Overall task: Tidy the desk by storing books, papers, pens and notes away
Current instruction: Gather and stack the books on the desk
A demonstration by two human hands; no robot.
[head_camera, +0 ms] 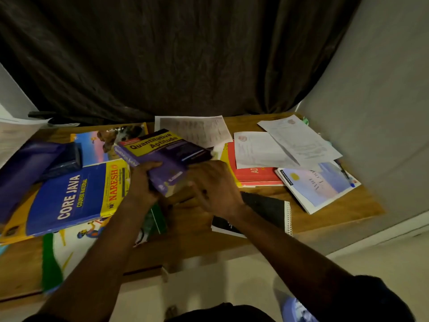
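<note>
Near the table's [325,219] middle, the left hand [142,182] grips the near end of the purple book [167,152], thumb on its cover. The right hand [216,189] lies blurred against the book's near right corner; its grip cannot be told. The arms hide part of the black notebook [267,210]. Papers [290,145] cover the red book [255,175] toward the right edge. The Java book [69,196] lies toward the left edge.
</note>
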